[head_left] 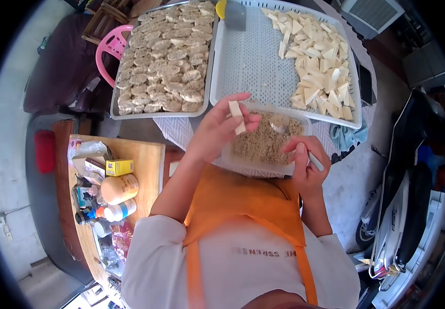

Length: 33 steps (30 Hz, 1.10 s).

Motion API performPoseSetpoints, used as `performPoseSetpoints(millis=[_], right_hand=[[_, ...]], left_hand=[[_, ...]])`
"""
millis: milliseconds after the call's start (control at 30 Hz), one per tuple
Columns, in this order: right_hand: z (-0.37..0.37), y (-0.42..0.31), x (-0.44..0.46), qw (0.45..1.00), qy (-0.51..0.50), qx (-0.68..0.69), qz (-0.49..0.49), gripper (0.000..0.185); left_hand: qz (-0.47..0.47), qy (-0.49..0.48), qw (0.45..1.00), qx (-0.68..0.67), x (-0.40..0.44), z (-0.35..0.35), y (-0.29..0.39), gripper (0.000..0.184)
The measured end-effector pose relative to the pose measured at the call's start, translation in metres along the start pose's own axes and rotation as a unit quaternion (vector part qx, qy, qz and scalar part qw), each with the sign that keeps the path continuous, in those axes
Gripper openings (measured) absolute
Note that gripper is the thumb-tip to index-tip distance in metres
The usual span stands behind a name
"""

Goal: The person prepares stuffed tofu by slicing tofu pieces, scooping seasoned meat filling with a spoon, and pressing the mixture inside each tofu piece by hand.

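My left hand point(221, 126) holds a pale, cream-coloured wedge point(236, 117) between thumb and fingers, over the left edge of a plastic tub. Brown crumbly filling point(257, 140) lies in that tub point(253, 167). Over the tub's right side, my right hand point(309, 162) is closed around the grey handle of a spoon point(315, 160). A rounded, shiny shape, seemingly the spoon's bowl, shows at the filling's upper right. Many similar pale wedges point(325, 64) are heaped on the right part of a perforated white tray point(248, 67) beyond the tub.
A metal tray point(113, 105) of filled pieces stands at the upper left, by a pink chair point(113, 44). A yellow-handled scraper point(234, 15) rests on the perforated tray. Bottles and boxes crowd a wooden table point(147, 159) at left. A blue cloth point(347, 136) lies right; a motorbike point(405, 206) stands beyond.
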State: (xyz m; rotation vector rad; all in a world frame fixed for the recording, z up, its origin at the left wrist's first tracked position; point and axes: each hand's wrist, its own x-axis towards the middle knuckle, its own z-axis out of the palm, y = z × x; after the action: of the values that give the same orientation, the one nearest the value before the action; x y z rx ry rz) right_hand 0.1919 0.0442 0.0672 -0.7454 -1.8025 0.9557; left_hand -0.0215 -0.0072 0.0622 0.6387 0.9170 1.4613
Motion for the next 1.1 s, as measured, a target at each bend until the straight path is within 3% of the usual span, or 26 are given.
performPoseSetpoints(millis=[167, 333, 600, 700, 800, 833, 900, 933, 1033, 1067, 1100], right_hand=[[0.002, -0.013, -0.005, 0.996, -0.026, -0.046, -0.073, 0.009], [0.011, -0.001, -0.011, 0.981, -0.066, -0.064, -0.169, 0.018], [0.014, -0.003, -0.011, 0.98, -0.074, -0.097, -0.159, 0.021], [0.021, 0.001, -0.01, 0.978, -0.063, -0.094, -0.175, 0.017], [0.027, 0.008, -0.009, 0.977, -0.069, -0.097, -0.178, 0.012], [0.028, 0.01, -0.009, 0.976, -0.074, -0.101, -0.177, 0.012], [0.024, 0.014, -0.01, 0.997, -0.039, 0.062, 0.029, 0.013], [0.021, 0.016, -0.012, 0.981, -0.019, 0.141, 0.134, 0.016], [0.015, 0.028, 0.012, 0.981, -0.031, -0.069, 0.179, 0.022], [0.017, 0.041, 0.014, 0.975, -0.077, -0.149, 0.146, 0.025], [0.023, 0.054, 0.014, 0.97, -0.121, -0.133, 0.163, 0.026]], left_hand=[[-0.002, -0.01, 1.0, -0.003, -0.007, 0.009, -0.017, 0.045], [-0.002, -0.019, 0.994, 0.103, -0.004, 0.009, -0.022, 0.046], [0.071, -0.014, 0.956, 0.285, -0.001, 0.014, -0.021, 0.044], [0.144, -0.026, 0.926, 0.347, 0.002, 0.014, -0.03, 0.042], [0.161, -0.057, 0.927, 0.333, 0.004, 0.013, -0.046, 0.041], [0.12, -0.052, 0.946, 0.297, 0.004, 0.011, -0.044, 0.041], [0.036, -0.043, 0.973, 0.222, 0.002, 0.003, -0.038, 0.04], [0.033, -0.019, 0.982, 0.184, 0.0, 0.0, -0.036, 0.038], [0.044, 0.037, 0.992, 0.111, -0.001, -0.002, -0.031, 0.034], [0.057, 0.042, 0.991, 0.114, -0.002, -0.001, -0.03, 0.033], [0.069, 0.047, 0.99, 0.117, -0.002, 0.0, -0.03, 0.032]])
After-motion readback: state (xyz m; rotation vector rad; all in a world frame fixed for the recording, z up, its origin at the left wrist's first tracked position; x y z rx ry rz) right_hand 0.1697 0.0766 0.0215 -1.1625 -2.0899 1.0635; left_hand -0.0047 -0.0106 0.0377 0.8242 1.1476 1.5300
